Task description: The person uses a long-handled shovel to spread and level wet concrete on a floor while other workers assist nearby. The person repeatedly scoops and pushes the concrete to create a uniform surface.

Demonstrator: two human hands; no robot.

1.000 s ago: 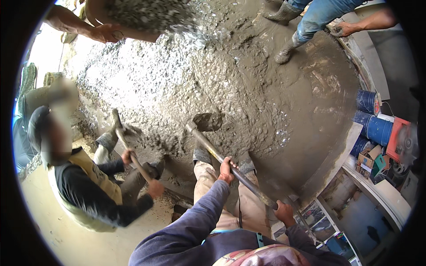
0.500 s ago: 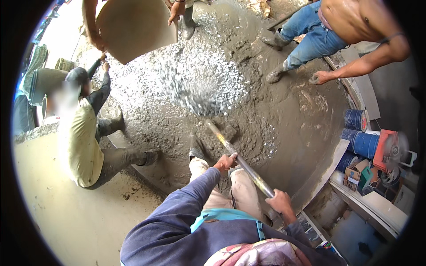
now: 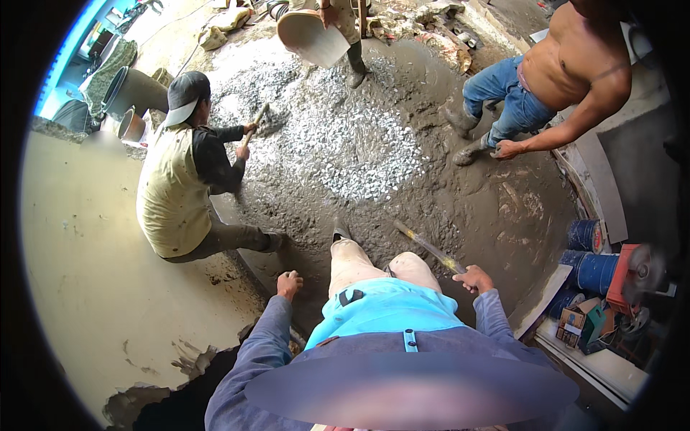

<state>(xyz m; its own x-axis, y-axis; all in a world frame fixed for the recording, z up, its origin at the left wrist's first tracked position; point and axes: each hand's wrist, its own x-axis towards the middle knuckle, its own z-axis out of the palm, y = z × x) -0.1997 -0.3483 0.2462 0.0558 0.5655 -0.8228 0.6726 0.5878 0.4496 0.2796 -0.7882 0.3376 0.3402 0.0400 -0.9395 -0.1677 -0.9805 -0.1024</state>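
Right grip [image 3: 474, 279]: closed round long grey-and-yellow tubular handle [image 3: 431, 248]; one-handed, I could let it twist
Left grip [image 3: 290, 285]: fingers apart, empty
Wet grey concrete [image 3: 496, 223]: watching remotely, I fear slips

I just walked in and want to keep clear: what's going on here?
The person's right hand holds a long handle; the left hand is off it, apparently empty. Ahead lies wet grey mix with pale gravel on top. A co-worker at left grips another handle; at the far side, another worker holds a basin. A third stands at right.
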